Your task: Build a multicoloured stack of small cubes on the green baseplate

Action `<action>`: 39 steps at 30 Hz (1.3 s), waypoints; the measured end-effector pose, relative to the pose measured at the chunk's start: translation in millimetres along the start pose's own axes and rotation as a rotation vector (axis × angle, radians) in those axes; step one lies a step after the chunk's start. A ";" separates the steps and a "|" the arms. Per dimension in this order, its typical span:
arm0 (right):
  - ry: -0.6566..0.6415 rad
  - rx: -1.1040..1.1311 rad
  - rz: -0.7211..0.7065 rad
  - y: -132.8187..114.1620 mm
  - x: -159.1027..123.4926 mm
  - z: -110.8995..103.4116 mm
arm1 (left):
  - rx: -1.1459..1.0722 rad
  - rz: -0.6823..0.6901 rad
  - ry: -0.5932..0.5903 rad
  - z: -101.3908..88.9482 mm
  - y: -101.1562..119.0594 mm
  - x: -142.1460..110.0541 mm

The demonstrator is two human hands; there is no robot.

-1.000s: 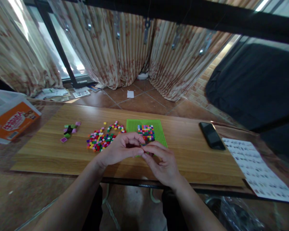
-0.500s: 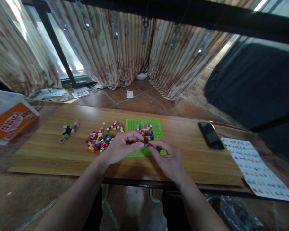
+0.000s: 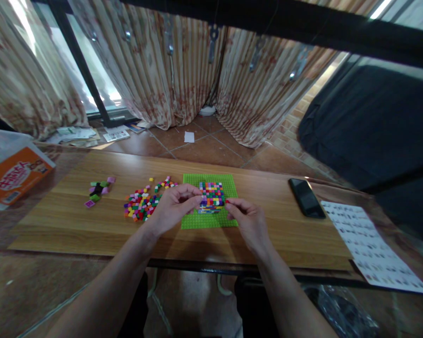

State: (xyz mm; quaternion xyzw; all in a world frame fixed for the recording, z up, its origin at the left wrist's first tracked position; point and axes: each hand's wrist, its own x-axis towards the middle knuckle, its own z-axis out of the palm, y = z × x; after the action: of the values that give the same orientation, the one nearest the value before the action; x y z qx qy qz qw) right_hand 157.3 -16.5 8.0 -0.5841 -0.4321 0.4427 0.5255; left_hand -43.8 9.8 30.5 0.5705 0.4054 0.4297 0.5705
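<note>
A block of multicoloured toy bricks (image 3: 212, 193) stands on the green baseplate (image 3: 190, 221). My left hand (image 3: 174, 206) is at the block's left side, thumb and index finger closed in a pinch; what lies between them is too small to make out. On the opposite side, my right hand (image 3: 248, 223) pinches a small red brick (image 3: 227, 202) by its fingertips, close to the block's right edge. Left of the baseplate lies a pile of loose coloured bricks (image 3: 141, 204), partly covered by my left hand.
A few pink, green and black pieces (image 3: 97, 188) lie at the table's left. Beyond them stands a clear tub with an orange label (image 3: 19, 176). A black phone (image 3: 306, 198) and a printed sheet (image 3: 368, 241) lie to the right on the wooden table (image 3: 275, 239).
My hands were together in front of the block; they have moved apart to its two sides. The red brick went right with my right hand, and the block's front now shows.
</note>
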 end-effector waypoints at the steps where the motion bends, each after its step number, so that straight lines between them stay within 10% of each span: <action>1: 0.001 0.009 0.016 1.2 0.1 0.7 | -0.001 -0.001 0.000 0.0 -0.5 0.2; 17: -0.014 -0.376 -0.195 11.0 -2.1 -6.7 | 0.038 0.016 0.007 0.2 -3.1 0.9; 39: 0.071 -0.292 -0.238 6.8 -8.5 2.9 | 0.127 0.065 -0.013 -1.3 -8.1 2.0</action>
State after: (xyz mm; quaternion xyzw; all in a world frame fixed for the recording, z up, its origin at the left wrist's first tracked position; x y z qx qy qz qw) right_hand 152.7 -24.6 1.6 -0.6143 -0.5390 0.2890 0.4985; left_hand -44.2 12.3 22.4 0.6212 0.4093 0.4176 0.5217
